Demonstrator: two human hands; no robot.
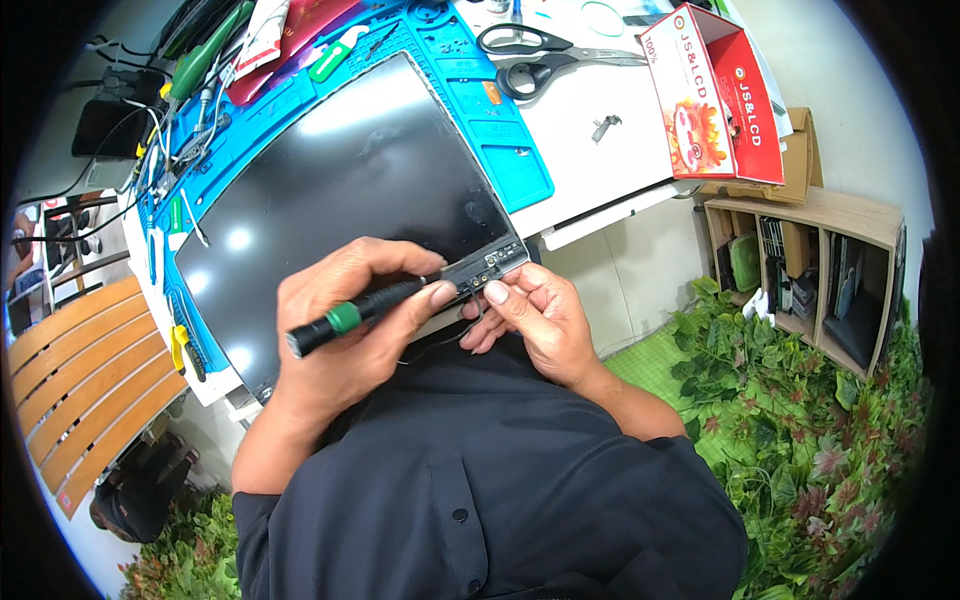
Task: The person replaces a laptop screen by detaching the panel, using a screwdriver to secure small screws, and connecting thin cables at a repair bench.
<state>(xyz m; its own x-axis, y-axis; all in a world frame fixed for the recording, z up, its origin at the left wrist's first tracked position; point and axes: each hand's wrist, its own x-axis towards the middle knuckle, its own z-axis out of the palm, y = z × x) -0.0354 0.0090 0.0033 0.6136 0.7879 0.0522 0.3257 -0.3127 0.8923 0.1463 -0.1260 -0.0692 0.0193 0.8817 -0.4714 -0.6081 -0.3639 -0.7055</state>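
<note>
A large dark display panel (pixel 340 170) lies tilted across the front of the bench, with a narrow circuit strip (pixel 485 272) along its near right edge. My left hand (pixel 345 305) is closed round a screwdriver (pixel 345 318) with a black handle and a green band. Its working end points at the strip and is hidden by my thumb and fingertips. My right hand (pixel 545 315) pinches the panel's edge by the strip, thumb on top and fingers below. A thin dark cable hangs between my hands under that edge.
Under the panel is a blue work mat (pixel 505 150). Beyond it lie black scissors (pixel 550 55), a small dark part (pixel 605 128) and a red and white box (pixel 705 100). Yellow-handled pliers (pixel 182 350) lie at the left. A wooden shelf (pixel 860 215) stands right, a slatted bench (pixel 90 370) left.
</note>
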